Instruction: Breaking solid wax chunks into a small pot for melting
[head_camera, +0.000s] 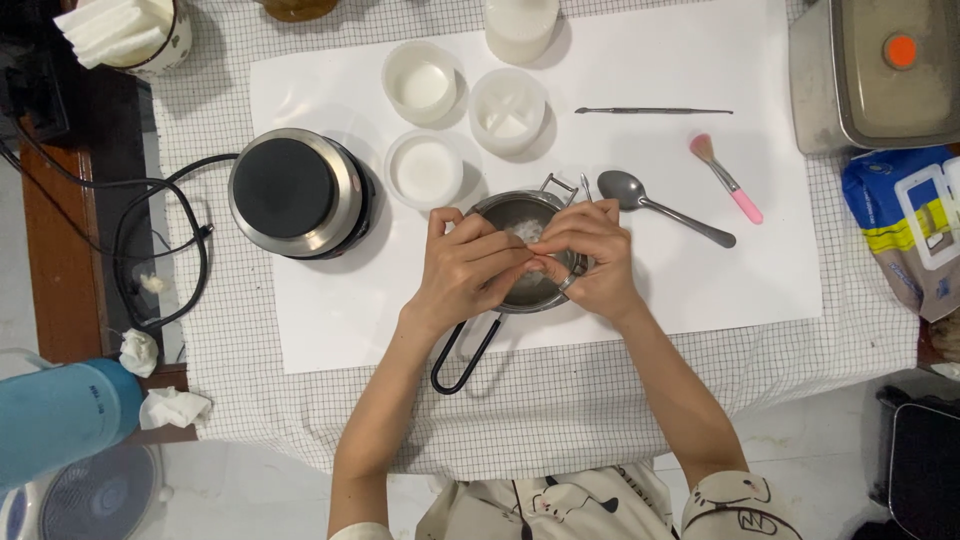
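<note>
My left hand (467, 275) and my right hand (592, 258) meet over a small steel pot (515, 212) with a black loop handle (462, 360). The fingertips of both hands pinch a small pale piece between them, just above the pot's right side. White flaky bits (526, 230) lie inside the pot. The piece itself is mostly hidden by my fingers.
A round electric hotplate (297, 191) with a black cord sits left of the pot. Three white round moulds (423, 82) stand behind it. A spoon (660, 204), a pink brush (727, 179) and a thin metal tool (652, 110) lie at the right on white paper (700, 280).
</note>
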